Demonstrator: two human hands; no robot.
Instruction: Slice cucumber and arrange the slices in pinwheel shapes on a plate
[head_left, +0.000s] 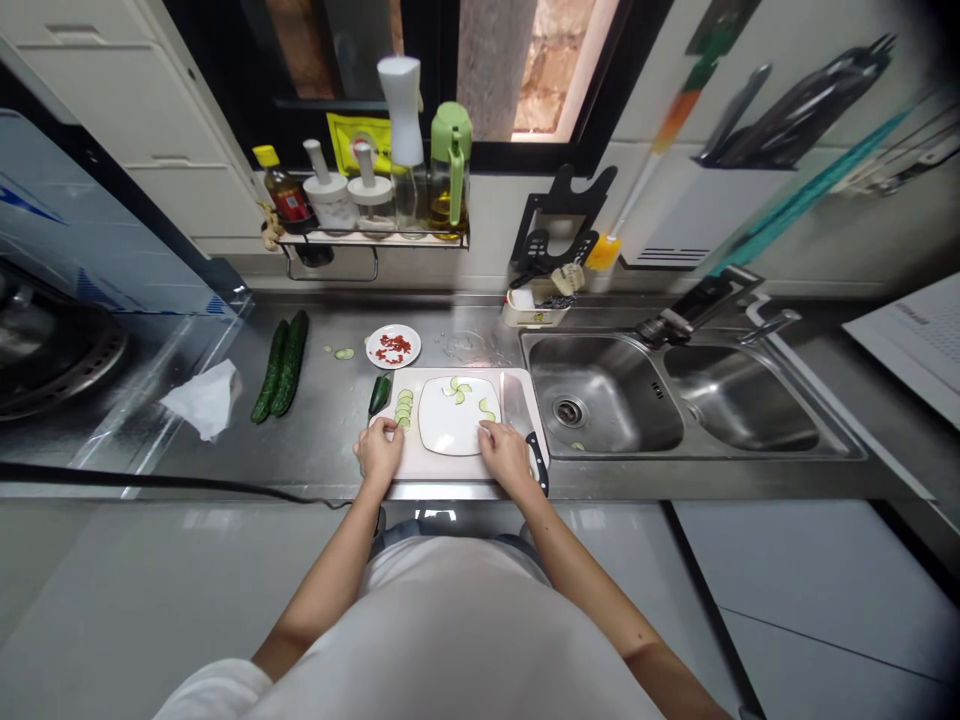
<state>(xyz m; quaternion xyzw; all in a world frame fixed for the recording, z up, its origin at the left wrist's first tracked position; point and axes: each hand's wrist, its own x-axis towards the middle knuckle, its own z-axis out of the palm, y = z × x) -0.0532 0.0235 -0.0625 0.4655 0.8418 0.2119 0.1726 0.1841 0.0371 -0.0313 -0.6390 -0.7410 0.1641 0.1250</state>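
Observation:
A white square plate [450, 438] rests on a pale cutting board [411, 466]. Thin cucumber slices [455, 390] form a fan near the plate's far edge, and more slices [487, 408] lie at its right side. My left hand [379, 452] pinches at the near end of a row of cucumber slices [404, 405] on the board. At the plate's right edge, my right hand [504, 456] has its fingers closed; whatever is between them is hidden. A cut cucumber piece [380, 394] lies at the board's left, and a knife [536, 462] at its right.
Two whole cucumbers [280, 368] and a crumpled white paper [204, 398] lie to the left. Behind the board stands a small plate [415, 346] of chopped red pieces. A double sink [615, 440] is on the right. Bottles and jars fill a wall rack [375, 240].

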